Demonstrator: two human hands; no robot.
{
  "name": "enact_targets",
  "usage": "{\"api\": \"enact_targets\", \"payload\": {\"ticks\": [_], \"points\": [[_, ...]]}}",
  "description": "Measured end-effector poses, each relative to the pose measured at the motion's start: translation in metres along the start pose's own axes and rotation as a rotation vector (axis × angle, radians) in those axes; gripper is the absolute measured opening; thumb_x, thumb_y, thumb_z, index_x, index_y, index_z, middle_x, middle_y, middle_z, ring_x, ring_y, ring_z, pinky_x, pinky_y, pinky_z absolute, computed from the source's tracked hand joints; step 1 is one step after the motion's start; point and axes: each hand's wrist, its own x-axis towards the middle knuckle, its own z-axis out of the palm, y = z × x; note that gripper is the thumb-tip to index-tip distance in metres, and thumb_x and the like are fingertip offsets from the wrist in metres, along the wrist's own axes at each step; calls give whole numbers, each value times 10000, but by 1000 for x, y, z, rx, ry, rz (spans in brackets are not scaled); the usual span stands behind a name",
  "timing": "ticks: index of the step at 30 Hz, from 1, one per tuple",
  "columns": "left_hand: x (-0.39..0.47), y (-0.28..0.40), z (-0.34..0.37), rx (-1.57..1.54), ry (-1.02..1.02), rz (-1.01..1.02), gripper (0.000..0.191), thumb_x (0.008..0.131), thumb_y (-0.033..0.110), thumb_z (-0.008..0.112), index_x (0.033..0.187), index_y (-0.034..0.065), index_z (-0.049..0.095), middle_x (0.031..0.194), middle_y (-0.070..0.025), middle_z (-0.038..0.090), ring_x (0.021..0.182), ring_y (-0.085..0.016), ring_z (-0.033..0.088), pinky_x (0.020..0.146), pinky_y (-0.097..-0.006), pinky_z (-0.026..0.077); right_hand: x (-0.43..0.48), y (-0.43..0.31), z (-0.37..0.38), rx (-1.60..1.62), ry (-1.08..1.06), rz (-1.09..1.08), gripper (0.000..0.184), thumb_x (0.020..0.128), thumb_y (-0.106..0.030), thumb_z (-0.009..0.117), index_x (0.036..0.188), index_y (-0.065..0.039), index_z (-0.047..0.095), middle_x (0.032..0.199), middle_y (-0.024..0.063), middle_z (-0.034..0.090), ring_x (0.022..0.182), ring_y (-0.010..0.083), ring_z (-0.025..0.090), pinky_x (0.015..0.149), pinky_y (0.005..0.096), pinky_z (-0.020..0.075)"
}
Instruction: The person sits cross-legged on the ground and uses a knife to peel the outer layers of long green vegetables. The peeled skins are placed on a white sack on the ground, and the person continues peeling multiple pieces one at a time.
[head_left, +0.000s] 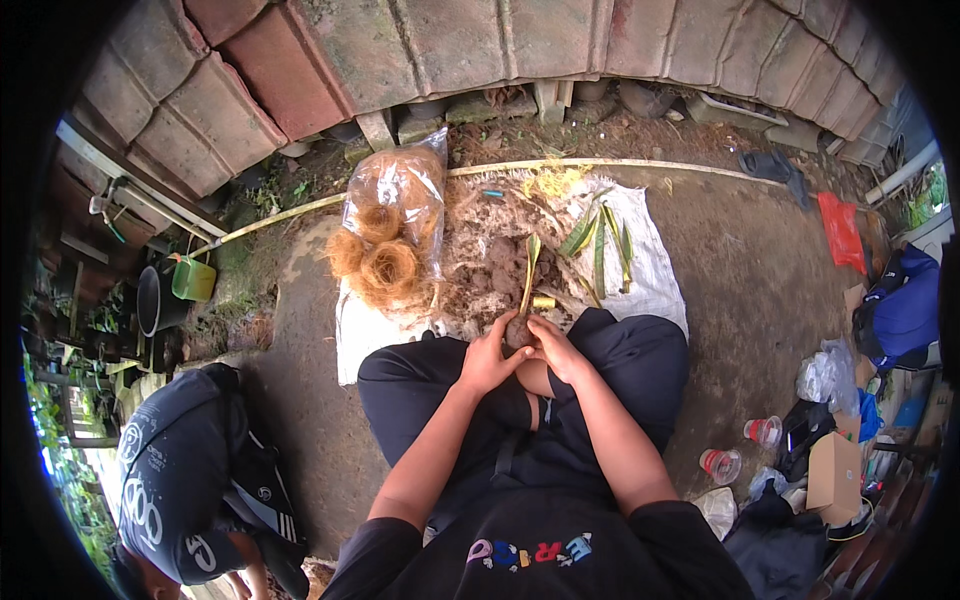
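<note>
Between my left hand (484, 358) and my right hand (559, 354) is a rounded brown soil ball (518, 332), cupped from both sides above my crossed legs. A single yellow-edged snake plant leaf (531, 274) rises upright from it. Just beyond lie clumps of dark soil (504, 264) and a small yellow spool (544, 302). Several cut snake plant leaves (599, 251) rest to the right on a white woven sack (656, 274). Nest-shaped coconut fibre pieces (388, 268) sit at the left, beside a clear plastic bag (397, 176) holding more fibre.
A bamboo pole (637, 163) runs behind the sack, below a low tiled roof (457, 45). Another person (180, 472) bends over at lower left. Plastic cups (721, 466) and a cardboard box (834, 478) stand at right. A black bucket (159, 301) is at far left.
</note>
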Motion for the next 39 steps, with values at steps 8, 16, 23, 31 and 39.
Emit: {"api": "enact_targets", "payload": {"ticks": [8, 16, 23, 31, 39], "points": [[0, 3, 1, 92, 88, 41, 724, 720, 334, 795, 1345, 175, 467, 1102, -135, 665, 1037, -325, 625, 887, -438, 461, -2, -5, 3, -68, -49, 16, 546, 978, -524, 481, 1312, -92, 478, 1126, 20, 517, 894, 78, 534, 753, 246, 485], [3, 2, 3, 71, 196, 136, 677, 658, 215, 837, 1262, 129, 544, 1102, -102, 649, 1054, -281, 616, 903, -420, 468, 5, -3, -2, 76, -53, 57, 383, 1008, -422, 440, 1235, -127, 530, 1047, -2, 607, 880, 101, 592, 739, 274, 487], [4, 4, 3, 6, 208, 137, 355, 792, 237, 739, 1110, 112, 642, 971, -100, 645, 942, -310, 620, 821, -415, 487, 11, 1, -6, 176, -40, 65, 384, 1009, -406, 371, 1231, -148, 548, 1119, 13, 617, 944, 108, 588, 776, 292, 489], [5, -2, 7, 74, 277, 117, 115, 870, 172, 652, 849, 59, 652, 775, -124, 629, 749, -343, 625, 684, -435, 488, 14, 7, -9, 64, -39, 44, 370, 995, -431, 393, 1195, -177, 571, 1173, -1, 553, 1028, 107, 522, 812, 326, 454], [6, -9, 13, -98, 273, 56, 120, 909, 140, 602, 872, 26, 616, 797, -122, 624, 758, -277, 620, 706, -378, 483, 17, 8, -7, -3, -11, 88, 373, 989, -446, 412, 1163, -142, 543, 1046, 11, 592, 930, 131, 578, 802, 329, 469]]}}
